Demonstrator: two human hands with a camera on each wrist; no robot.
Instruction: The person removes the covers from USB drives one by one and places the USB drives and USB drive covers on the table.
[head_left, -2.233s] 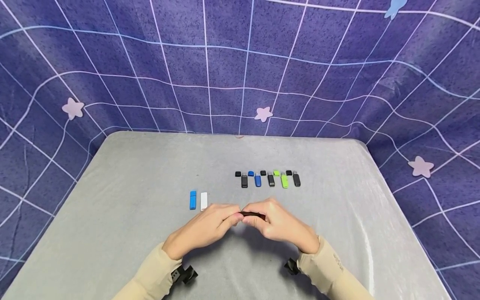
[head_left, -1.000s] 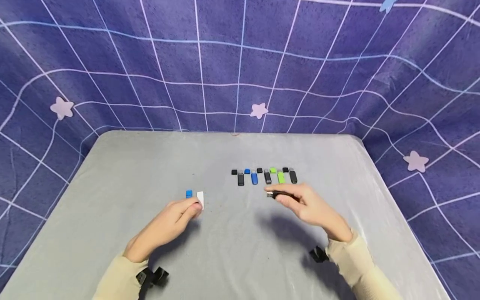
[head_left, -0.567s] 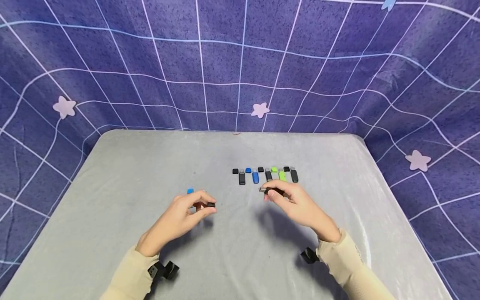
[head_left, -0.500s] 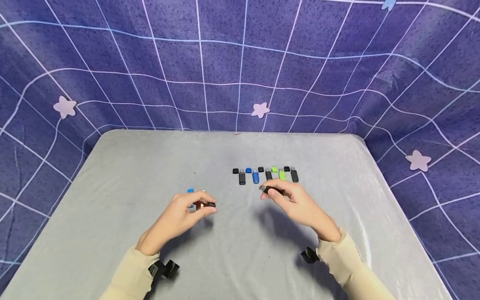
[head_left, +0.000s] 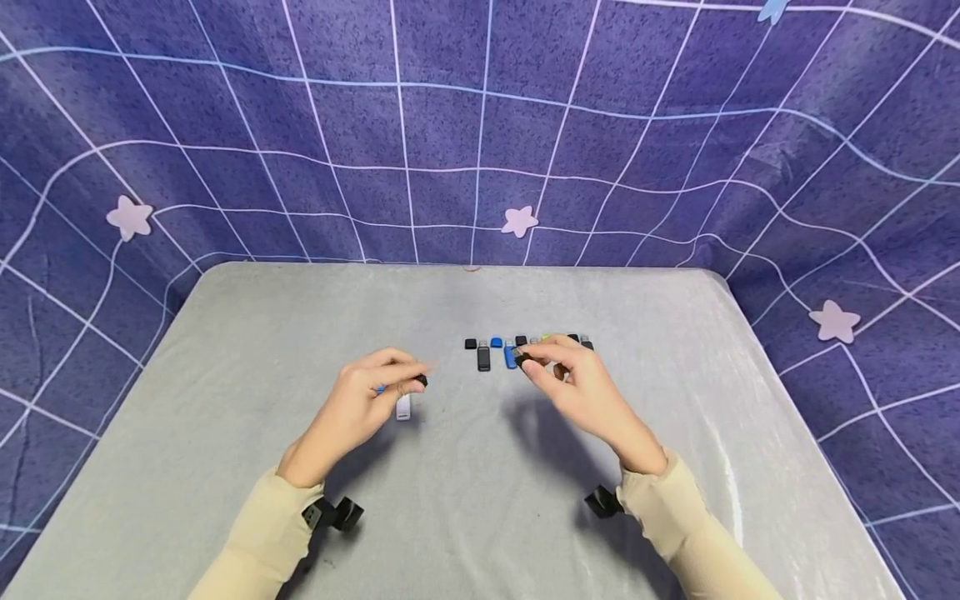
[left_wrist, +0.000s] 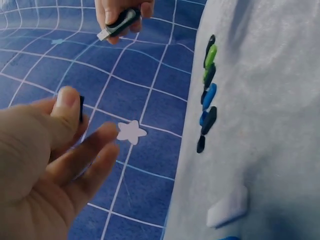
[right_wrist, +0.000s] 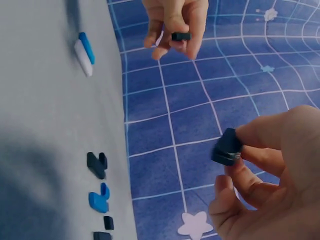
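Observation:
My left hand (head_left: 360,408) pinches a small black cap (head_left: 422,381) between thumb and fingers, above the white USB stick (head_left: 403,407). In my right hand (head_left: 596,400) is a black USB stick (left_wrist: 125,19), its metal connector (left_wrist: 103,35) bare and pointing left toward the other hand. The two hands are apart, both raised over the table. Beneath the left fingers, a bright blue USB stick (head_left: 380,389) is mostly hidden. The right hand hovers near a row of uncapped sticks, covering part of it, including most of the green stick (left_wrist: 211,55).
In that row lie a black stick (head_left: 483,358) and a blue stick (head_left: 511,357), with a black cap (head_left: 470,343) and a blue cap (head_left: 497,342) beside them. Grey cloth covers the table (head_left: 300,317); a purple curtain (head_left: 450,125) hangs behind.
Earlier both hands met on one black stick; the cap came off and the hands parted. Since half a second ago, both hands have moved farther up the table, still holding cap and stick.

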